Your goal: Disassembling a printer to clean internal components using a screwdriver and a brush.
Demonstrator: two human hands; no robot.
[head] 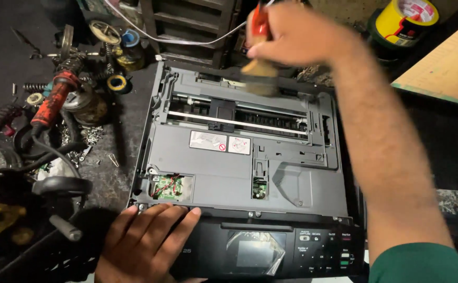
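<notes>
The light is dim and comes from above, falling mostly on the middle of the picture. The grey printer (239, 157) is evenly lit and sharp, with a little glare on the plastic film over its small screen (255, 251). The surface (119, 173) around it is dark, and its left edge and far right side sink into shadow. The brush (259, 73) and the right hand (292, 34) are blurred by motion. The left hand (145, 243) is sharp. The yellow tape roll (404, 21) at the far right corner is slightly soft.

Tool clutter (56, 120) blocks the left; printer's grey deck (229, 173) lies open.
</notes>
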